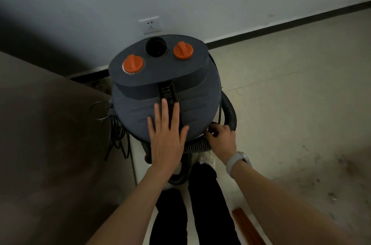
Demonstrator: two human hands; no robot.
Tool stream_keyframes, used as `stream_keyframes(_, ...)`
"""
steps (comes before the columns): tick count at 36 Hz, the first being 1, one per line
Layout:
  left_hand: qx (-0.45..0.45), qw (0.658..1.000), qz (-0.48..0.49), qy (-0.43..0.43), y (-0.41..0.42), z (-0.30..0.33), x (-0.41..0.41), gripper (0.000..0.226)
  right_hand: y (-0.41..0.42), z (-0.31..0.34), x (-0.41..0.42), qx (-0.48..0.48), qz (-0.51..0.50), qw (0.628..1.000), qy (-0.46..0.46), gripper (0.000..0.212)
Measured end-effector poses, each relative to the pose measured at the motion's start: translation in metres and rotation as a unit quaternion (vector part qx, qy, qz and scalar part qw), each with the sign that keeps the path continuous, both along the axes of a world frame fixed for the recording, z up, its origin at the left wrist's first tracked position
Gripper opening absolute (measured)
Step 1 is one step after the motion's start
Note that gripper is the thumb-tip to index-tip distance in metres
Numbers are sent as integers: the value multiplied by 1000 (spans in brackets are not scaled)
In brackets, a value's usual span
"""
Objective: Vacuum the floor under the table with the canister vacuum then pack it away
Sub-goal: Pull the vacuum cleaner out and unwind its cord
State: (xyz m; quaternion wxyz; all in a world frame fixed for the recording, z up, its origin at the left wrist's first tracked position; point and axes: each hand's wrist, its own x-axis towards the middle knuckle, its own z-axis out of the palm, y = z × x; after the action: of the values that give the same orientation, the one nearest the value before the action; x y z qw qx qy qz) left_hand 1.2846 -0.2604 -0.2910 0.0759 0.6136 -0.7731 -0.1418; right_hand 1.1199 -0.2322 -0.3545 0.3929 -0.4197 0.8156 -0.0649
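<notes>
- The left hand (166, 140) lay flat, fingers straight, on the canister vacuum (160, 92).
- The right hand (221, 136) gripped the hose (230, 112) at its rim.
- Packing away, probably; next, tuck the hose snugly around.

Supporting surface is the floor (281, 88), pale beige tile, visibly soiled with dark smudges and specks toward the right side. A dark baseboard (281, 28) runs along its junction with the wall. The canister vacuum (160, 92) stands upright on the floor near the wall, just beside a brown tabletop (40, 134) on the left. The person's white shoe (208, 157) rests on the floor at the vacuum's base. A reddish-brown wooden strip (248, 226) lies flat on the floor at lower right, apart from the vacuum.
</notes>
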Motion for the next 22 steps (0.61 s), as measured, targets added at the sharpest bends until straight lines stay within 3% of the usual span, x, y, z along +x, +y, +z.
stream_keyframes(6, -27, 998, -51, 8, 22, -4, 4, 59, 23, 15, -5, -110, 69, 992, -5, 29)
stream_keyframes(11, -24, 999, -41, 1, 26, -12, 6, 68, 21, 16, -16, -130, 152, 980, -6, 34)
stream_keyframes(13, -40, 998, -48, -1, 25, -12, 6, 61, 21, 17, -20, -145, 190, 971, -7, 45)
stream_keyframes(17, -60, 996, -63, 0, 27, -10, 7, 48, 15, 19, -24, -126, 224, 966, -9, 47)
stream_keyframes(22, -61, 997, -50, 2, 40, -6, 3, 33, 7, 17, -24, -126, 230, 965, -16, 32)
